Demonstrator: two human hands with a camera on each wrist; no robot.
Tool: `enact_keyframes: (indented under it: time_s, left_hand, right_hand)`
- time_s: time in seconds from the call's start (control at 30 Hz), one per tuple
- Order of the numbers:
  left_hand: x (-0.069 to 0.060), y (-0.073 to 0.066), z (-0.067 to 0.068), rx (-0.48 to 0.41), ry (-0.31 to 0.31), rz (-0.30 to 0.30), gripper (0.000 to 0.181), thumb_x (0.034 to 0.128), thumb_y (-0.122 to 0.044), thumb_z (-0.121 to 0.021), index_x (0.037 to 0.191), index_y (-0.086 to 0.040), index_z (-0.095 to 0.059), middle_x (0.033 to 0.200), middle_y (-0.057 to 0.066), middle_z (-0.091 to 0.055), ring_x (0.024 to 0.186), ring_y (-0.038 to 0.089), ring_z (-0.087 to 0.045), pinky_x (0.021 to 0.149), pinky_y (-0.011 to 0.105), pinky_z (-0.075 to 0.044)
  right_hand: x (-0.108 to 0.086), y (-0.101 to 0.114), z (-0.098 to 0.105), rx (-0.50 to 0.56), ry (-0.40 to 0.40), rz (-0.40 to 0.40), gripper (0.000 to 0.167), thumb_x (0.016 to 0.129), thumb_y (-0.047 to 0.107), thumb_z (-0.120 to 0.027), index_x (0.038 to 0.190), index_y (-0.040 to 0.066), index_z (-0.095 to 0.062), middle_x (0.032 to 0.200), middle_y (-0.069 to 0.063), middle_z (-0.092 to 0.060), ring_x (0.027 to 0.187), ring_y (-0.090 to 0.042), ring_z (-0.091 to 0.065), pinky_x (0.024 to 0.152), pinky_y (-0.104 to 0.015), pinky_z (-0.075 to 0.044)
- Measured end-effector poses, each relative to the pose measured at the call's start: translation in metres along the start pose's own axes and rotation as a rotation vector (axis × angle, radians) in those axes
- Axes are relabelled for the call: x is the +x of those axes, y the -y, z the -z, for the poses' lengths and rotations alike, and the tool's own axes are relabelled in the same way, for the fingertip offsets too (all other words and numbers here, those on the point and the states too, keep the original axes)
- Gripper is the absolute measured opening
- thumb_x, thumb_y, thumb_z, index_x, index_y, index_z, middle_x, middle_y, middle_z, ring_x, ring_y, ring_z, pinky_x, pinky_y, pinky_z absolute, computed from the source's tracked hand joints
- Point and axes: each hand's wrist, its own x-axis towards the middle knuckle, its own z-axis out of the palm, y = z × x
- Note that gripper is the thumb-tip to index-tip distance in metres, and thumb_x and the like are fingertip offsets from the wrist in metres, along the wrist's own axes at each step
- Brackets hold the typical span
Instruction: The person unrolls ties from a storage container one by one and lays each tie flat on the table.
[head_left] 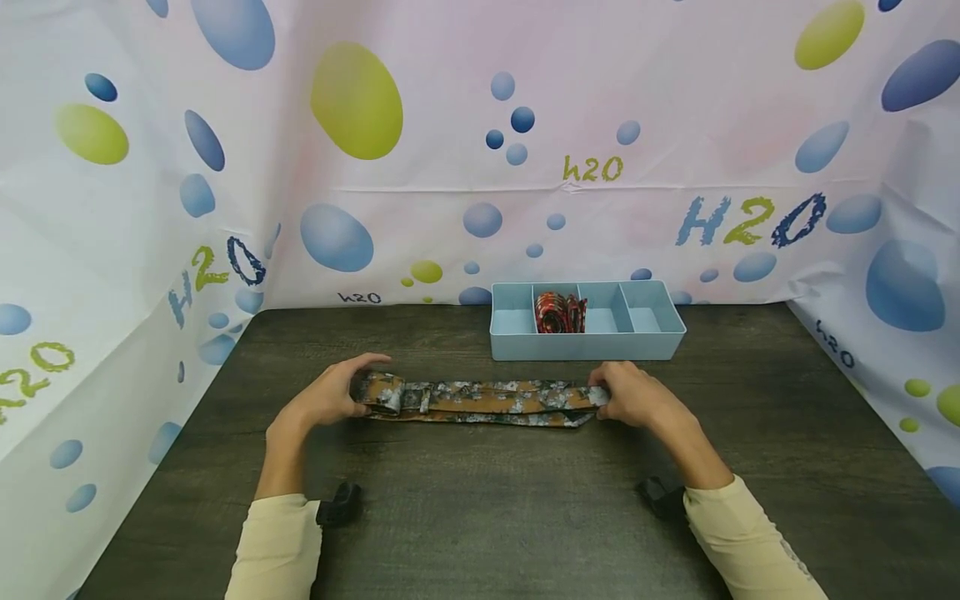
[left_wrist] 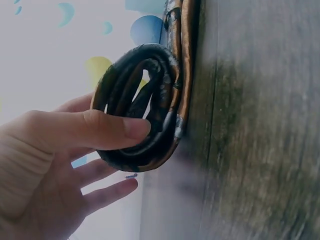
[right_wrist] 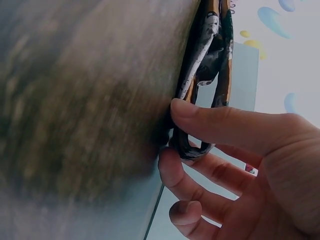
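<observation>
A brown necktie with a dark and white floral pattern (head_left: 495, 398) lies stretched sideways on the table, folded back on itself, with its left end wound into a roll (left_wrist: 165, 95). My left hand (head_left: 330, 393) grips that roll; in the left wrist view the thumb lies across its coiled side and fingers are behind it. At the other end, my right hand (head_left: 636, 396) pinches the folded loop (right_wrist: 187, 150) between thumb and fingers. Part of the tie's lower layer shows along the front, below the upper band.
Behind the tie stands a light blue divided tray (head_left: 585, 347). A rolled red patterned necktie (head_left: 553, 313) sits in its second compartment from the left. The dark wooden table (head_left: 480, 517) meets a white, bubble-printed sheet (head_left: 435, 100) at the back and sides.
</observation>
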Motion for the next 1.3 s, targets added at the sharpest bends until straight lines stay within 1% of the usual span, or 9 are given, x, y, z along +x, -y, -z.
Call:
enact_keyframes:
  time_s: [0.17,0.4,0.47,0.53,0.63,0.7,0.87,1.07,1.3]
  left_hand:
    - [0.000,-0.001,0.000,0.014,-0.005,0.008,0.077,0.0794,0.019,-0.075,0.149,0.005,-0.047,0.144,0.034,-0.052,0.131,0.053,-0.049,0.082,0.047,-0.053]
    - [0.002,-0.002,0.001,0.013,-0.014,0.030,0.077,0.0799,0.019,-0.075,0.149,0.005,-0.047,0.143,0.033,-0.053,0.130,0.053,-0.050,0.083,0.049,-0.055]
    - [0.002,-0.002,0.002,0.010,-0.024,0.033,0.077,0.0802,0.019,-0.075,0.150,0.004,-0.047,0.140,0.031,-0.055,0.119,0.048,-0.057,0.078,0.045,-0.054]
    - [0.002,-0.002,0.003,0.001,-0.034,0.025,0.077,0.0804,0.019,-0.075,0.150,0.003,-0.047,0.136,0.029,-0.058,0.101,0.039,-0.060,0.072,0.041,-0.051]
    - [0.002,-0.003,0.005,-0.030,-0.052,0.000,0.077,0.0804,0.019,-0.074,0.150,0.002,-0.047,0.129,0.026,-0.061,0.081,0.026,-0.052,0.066,0.037,-0.046]
    - [0.003,-0.005,0.005,-0.054,-0.059,-0.024,0.076,0.0803,0.020,-0.073,0.150,0.003,-0.047,0.122,0.024,-0.062,0.076,0.023,-0.048,0.065,0.037,-0.044]
    - [0.005,-0.017,0.002,-0.073,-0.064,-0.085,0.076,0.0802,0.019,-0.074,0.149,0.003,-0.047,0.118,0.021,-0.063,0.078,0.023,-0.049,0.068,0.037,-0.046]
    - [0.012,-0.032,-0.007,-0.041,-0.077,-0.133,0.077,0.0799,0.017,-0.077,0.150,0.001,-0.048,0.124,0.022,-0.063,0.084,0.021,-0.056,0.071,0.039,-0.051]
    - [0.021,-0.045,-0.018,-0.053,-0.073,-0.179,0.077,0.0803,0.016,-0.077,0.150,0.000,-0.048,0.127,0.022,-0.063,0.081,0.020,-0.055,0.069,0.037,-0.050]
  right_hand:
    - [0.001,-0.002,0.001,0.001,0.015,0.032,0.032,0.085,-0.002,-0.082,0.114,-0.006,-0.070,0.104,-0.014,-0.068,0.090,-0.026,-0.064,0.078,-0.046,-0.055]
    - [0.000,-0.006,0.004,0.018,-0.011,0.112,0.031,0.082,-0.003,-0.083,0.109,-0.010,-0.070,0.104,-0.019,-0.068,0.089,-0.027,-0.065,0.076,-0.044,-0.057]
    - [-0.002,-0.007,0.007,0.031,-0.022,0.133,0.030,0.081,-0.003,-0.083,0.108,-0.012,-0.070,0.102,-0.020,-0.067,0.087,-0.027,-0.065,0.074,-0.043,-0.057]
    - [-0.005,-0.008,0.011,0.051,-0.036,0.149,0.031,0.081,-0.003,-0.083,0.107,-0.013,-0.070,0.101,-0.020,-0.067,0.085,-0.026,-0.066,0.071,-0.041,-0.058]
    - [-0.010,-0.012,0.019,0.078,-0.050,0.170,0.032,0.080,-0.003,-0.082,0.107,-0.015,-0.069,0.099,-0.020,-0.068,0.082,-0.026,-0.068,0.069,-0.040,-0.059]
    - [-0.013,-0.015,0.025,0.090,-0.052,0.176,0.033,0.080,-0.003,-0.083,0.107,-0.015,-0.069,0.096,-0.019,-0.068,0.080,-0.025,-0.069,0.068,-0.040,-0.059]
    - [-0.022,-0.027,0.037,0.091,-0.054,0.155,0.034,0.080,-0.003,-0.083,0.107,-0.016,-0.068,0.091,-0.016,-0.068,0.078,-0.025,-0.068,0.067,-0.042,-0.058]
    - [-0.033,-0.040,0.043,0.077,-0.089,0.115,0.030,0.078,-0.006,-0.083,0.103,-0.015,-0.068,0.089,-0.016,-0.069,0.078,-0.027,-0.068,0.067,-0.044,-0.059]
    - [-0.042,-0.058,0.047,0.065,-0.109,0.080,0.028,0.076,-0.008,-0.082,0.100,-0.014,-0.068,0.086,-0.015,-0.069,0.076,-0.027,-0.069,0.066,-0.045,-0.059]
